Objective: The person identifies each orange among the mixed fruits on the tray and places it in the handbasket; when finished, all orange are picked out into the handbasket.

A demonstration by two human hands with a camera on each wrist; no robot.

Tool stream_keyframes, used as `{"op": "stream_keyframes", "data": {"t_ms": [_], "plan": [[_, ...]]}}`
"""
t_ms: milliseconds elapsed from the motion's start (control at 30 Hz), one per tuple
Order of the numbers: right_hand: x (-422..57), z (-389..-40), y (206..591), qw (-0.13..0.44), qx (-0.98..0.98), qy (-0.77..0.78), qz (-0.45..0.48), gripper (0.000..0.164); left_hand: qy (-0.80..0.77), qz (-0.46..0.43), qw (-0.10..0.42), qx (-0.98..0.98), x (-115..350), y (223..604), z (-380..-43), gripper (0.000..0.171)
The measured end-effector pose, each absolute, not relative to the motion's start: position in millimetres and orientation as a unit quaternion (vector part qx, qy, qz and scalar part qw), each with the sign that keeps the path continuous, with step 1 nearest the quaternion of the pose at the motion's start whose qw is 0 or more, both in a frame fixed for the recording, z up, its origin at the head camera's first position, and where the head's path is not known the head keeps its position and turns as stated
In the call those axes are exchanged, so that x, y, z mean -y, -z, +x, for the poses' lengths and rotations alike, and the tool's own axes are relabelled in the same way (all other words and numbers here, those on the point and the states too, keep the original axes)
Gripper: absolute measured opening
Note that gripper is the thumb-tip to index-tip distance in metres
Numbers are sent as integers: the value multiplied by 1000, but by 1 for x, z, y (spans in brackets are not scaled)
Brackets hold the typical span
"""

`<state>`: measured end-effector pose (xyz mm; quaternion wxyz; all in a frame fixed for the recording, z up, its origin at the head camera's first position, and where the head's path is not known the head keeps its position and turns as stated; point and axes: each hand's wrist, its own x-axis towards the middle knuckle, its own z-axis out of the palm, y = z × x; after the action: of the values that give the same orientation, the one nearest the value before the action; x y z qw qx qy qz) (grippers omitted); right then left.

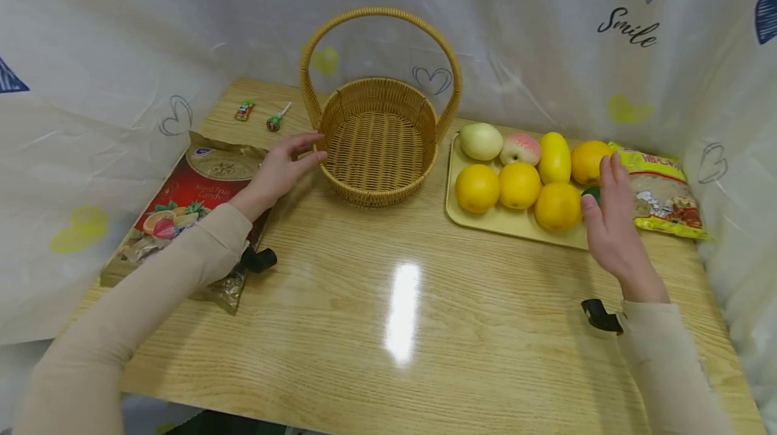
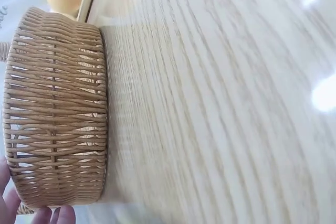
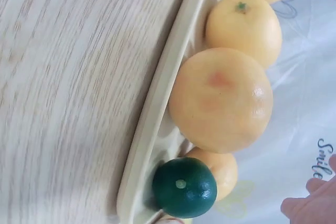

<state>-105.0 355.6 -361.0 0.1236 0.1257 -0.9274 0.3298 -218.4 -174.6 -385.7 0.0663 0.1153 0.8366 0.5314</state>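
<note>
A woven basket with a tall arched handle stands at the back middle of the table. At its left rim is my left hand, thumb and fingertips right against the outside of the wicker, fingers loosely bent. In the left wrist view, fingertips show beside the basket wall. My right hand is raised with straight fingers at the right end of a yellow tray, holding nothing. It partly hides a dark green round fruit there. Oranges sit along the tray's front.
Also on the tray are a pale green fruit, a peach and an oblong yellow fruit. A yellow food packet lies right; a red candy bag lies left under my forearm. A lollipop and wrapped candy lie behind.
</note>
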Motion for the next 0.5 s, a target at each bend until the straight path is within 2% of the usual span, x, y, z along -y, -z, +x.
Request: {"op": "stream_keyframes", "data": {"t_ms": [167, 500], "plan": [[-359, -104, 361, 122, 909, -392, 79, 59, -585, 83, 84, -802, 174, 390, -219, 59], [-369, -102, 363, 102, 886, -452, 16, 55, -662, 57, 79, -743, 170, 398, -219, 56]]}}
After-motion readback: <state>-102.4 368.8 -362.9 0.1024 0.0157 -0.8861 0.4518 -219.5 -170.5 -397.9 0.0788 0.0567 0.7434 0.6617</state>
